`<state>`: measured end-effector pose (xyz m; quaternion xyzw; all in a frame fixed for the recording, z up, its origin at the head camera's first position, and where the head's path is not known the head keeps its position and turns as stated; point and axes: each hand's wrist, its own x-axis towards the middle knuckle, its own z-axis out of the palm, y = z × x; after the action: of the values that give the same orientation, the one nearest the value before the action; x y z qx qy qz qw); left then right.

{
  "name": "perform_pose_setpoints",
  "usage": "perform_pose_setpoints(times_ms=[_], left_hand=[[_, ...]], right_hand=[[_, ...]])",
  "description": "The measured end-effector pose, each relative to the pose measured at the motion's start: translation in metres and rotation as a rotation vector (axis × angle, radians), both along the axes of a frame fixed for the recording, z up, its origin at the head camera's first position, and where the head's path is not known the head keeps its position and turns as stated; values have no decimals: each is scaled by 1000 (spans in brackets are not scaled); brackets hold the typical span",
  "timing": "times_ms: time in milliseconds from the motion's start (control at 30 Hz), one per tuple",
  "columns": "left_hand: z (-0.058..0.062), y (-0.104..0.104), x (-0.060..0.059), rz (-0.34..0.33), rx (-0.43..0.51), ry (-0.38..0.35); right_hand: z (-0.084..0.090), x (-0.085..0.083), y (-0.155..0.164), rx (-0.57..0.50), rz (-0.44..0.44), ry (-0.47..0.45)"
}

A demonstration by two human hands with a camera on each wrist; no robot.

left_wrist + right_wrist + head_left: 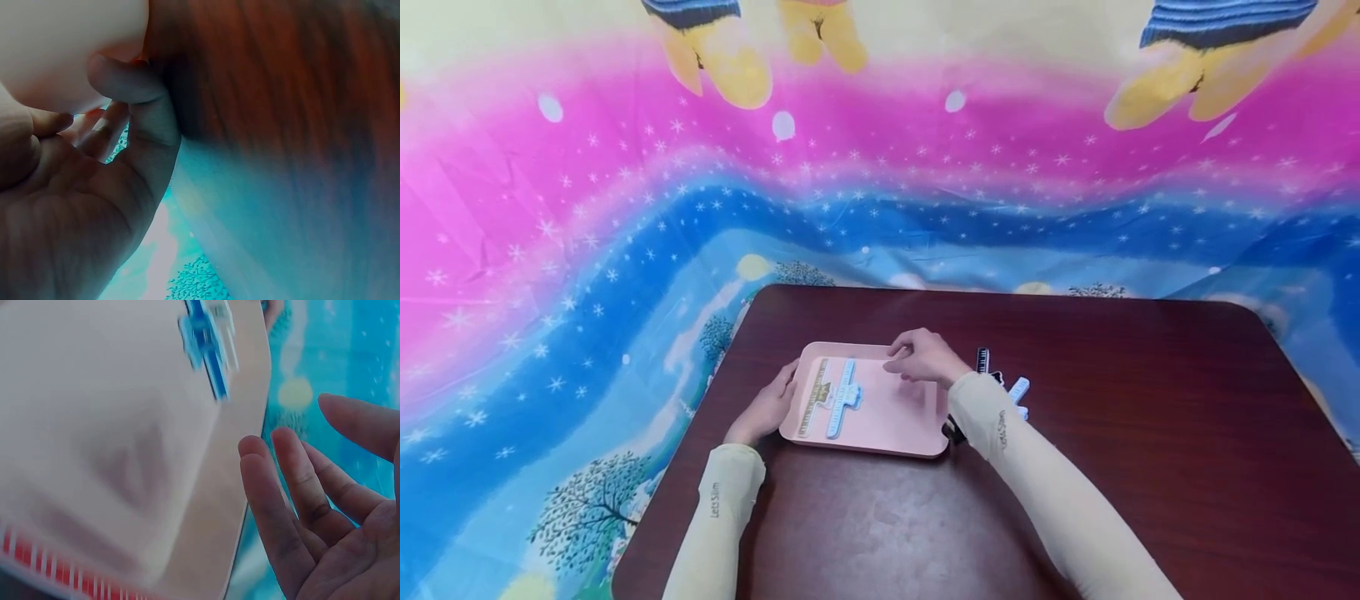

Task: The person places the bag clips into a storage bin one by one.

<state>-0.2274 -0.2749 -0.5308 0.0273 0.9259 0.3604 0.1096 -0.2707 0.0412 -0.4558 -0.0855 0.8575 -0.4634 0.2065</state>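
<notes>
A pink tray (887,442) lies on the table, and my left hand (767,410) grips its left rim. In the left wrist view, the thumb (125,80) bends against the tray's side (56,87). Inside the tray's left part lie a gold-and-white piano-key clip (815,400) and a light blue clip (844,398), side by side. My right hand (925,357) hovers over the tray's far right part. Its fingers are loosely bent and apart from the thumb, with nothing between them in the right wrist view. The blue clip (205,344) shows there too.
To the tray's right, partly behind my right forearm, lie a black piano-key clip (982,361) and a blue-white clip (1018,390). A red strip with white bars (62,572) crosses the right wrist view's lower left. A patterned cloth (865,183) hangs behind the brown table (1150,417).
</notes>
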Motion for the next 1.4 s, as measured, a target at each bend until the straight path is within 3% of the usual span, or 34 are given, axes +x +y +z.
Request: perform_pose_setpoints(times_ms=[167, 433, 800, 1133, 1400], left_hand=[[1, 0, 1, 7, -5, -7], [0, 0, 1, -5, 0, -3], [1, 0, 0, 2, -4, -11], [2, 0, 4, -11, -8, -15], [1, 1, 3, -4, 2, -8]], right_hand=[[-2, -5, 38, -28, -34, 27], [-10, -4, 102, 28, -88, 58], [-24, 20, 162, 158, -107, 90], [-47, 63, 175, 230, -102, 77], [-50, 69, 170, 323, -78, 131]])
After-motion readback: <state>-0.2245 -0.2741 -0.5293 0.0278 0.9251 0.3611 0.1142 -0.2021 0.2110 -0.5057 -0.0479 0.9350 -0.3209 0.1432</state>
